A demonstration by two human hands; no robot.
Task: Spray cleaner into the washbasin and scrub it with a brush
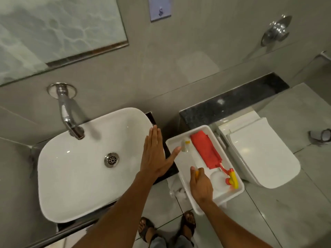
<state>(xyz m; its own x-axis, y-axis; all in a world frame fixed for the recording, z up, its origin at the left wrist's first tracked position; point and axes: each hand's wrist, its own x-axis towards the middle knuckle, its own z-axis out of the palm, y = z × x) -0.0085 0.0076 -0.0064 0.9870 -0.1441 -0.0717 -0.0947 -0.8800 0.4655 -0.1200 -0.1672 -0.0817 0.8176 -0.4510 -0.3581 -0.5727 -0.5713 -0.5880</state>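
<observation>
1. You have one washbasin (pixel 77 167), one white tray (pixel 180 178), one brush (pixel 189 156), one spray bottle (pixel 227 178) and one red cloth (pixel 206 151) in view.
2. Your left hand (pixel 155 156) is flat and open, fingers held together and the thumb stuck out to the right. It hovers over the right rim of the washbasin and grips nothing.
3. The washbasin lies to the left of that hand. Its single drain (pixel 112 159) is just left of your palm, and the one tap (pixel 69 115) comes off the wall farther left and beyond your fingertips.
4. Your right hand (pixel 201 185) is inside the tray, closed around the yellow end of the brush handle.
5. The brush runs away from your right hand toward the far end of the tray. Its white and yellow head sits just off the tip of your left thumb.
6. The tray holds three things: the brush, the red cloth and the spray bottle.
7. The red cloth lies beyond and to the right of your right hand, alongside the brush.
8. The spray bottle lies on its side just right of your right hand, with its red and yellow trigger head at the tray's right wall.
9. One toilet (pixel 259 151) with its lid down stands right of the tray.
</observation>
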